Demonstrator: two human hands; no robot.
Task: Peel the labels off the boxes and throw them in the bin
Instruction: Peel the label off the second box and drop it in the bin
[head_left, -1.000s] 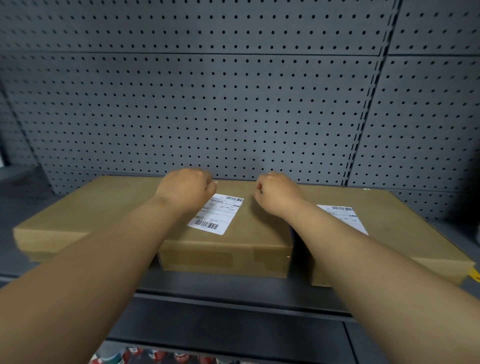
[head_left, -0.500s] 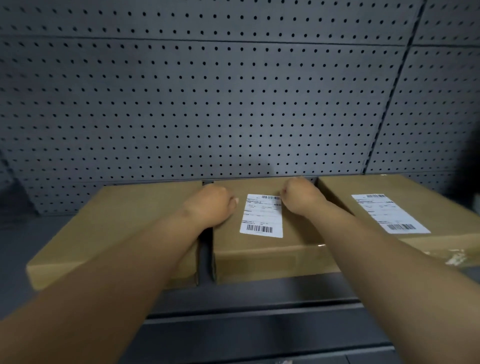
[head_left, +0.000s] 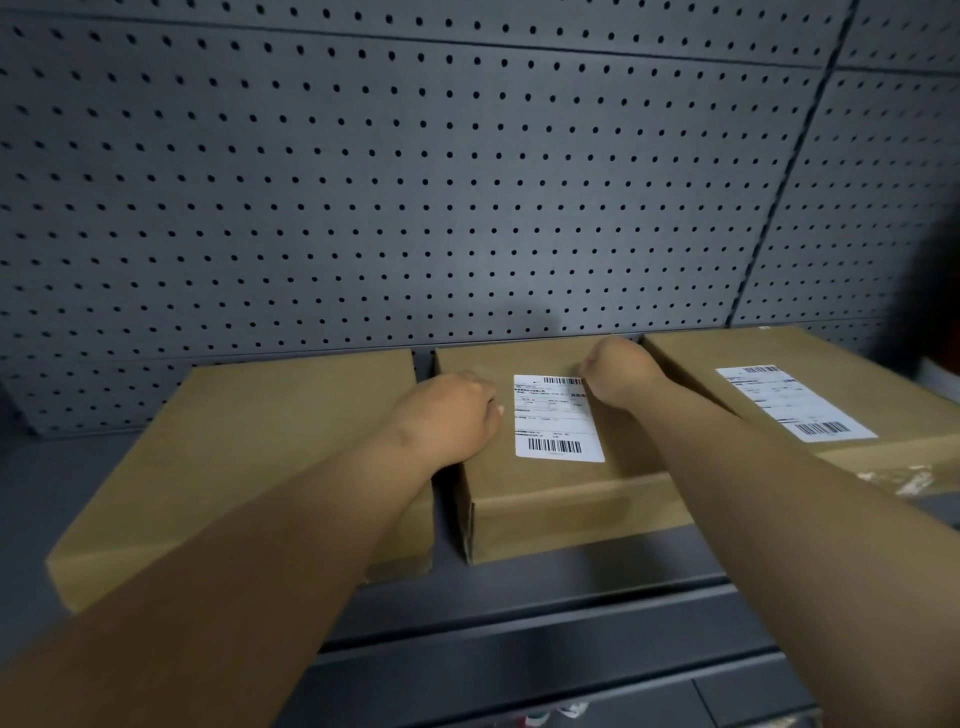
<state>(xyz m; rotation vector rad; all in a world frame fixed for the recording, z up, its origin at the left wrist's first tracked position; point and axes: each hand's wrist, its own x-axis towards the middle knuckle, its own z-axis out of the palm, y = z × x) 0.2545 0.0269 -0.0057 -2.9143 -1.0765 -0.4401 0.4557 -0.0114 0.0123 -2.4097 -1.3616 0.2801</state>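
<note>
Three brown cardboard boxes (head_left: 545, 467) line the shelf's back edge; your curled right hand (head_left: 618, 371) picks at the white label's (head_left: 556, 418) far corner, left hand (head_left: 452, 415) steadying, grips hidden. Next: lift that corner.

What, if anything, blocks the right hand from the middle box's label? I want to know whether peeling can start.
Nothing visible does. The right hand sits at the top right corner of the label on the middle box, and the left hand rests beside the label's left edge, not covering it.
</note>
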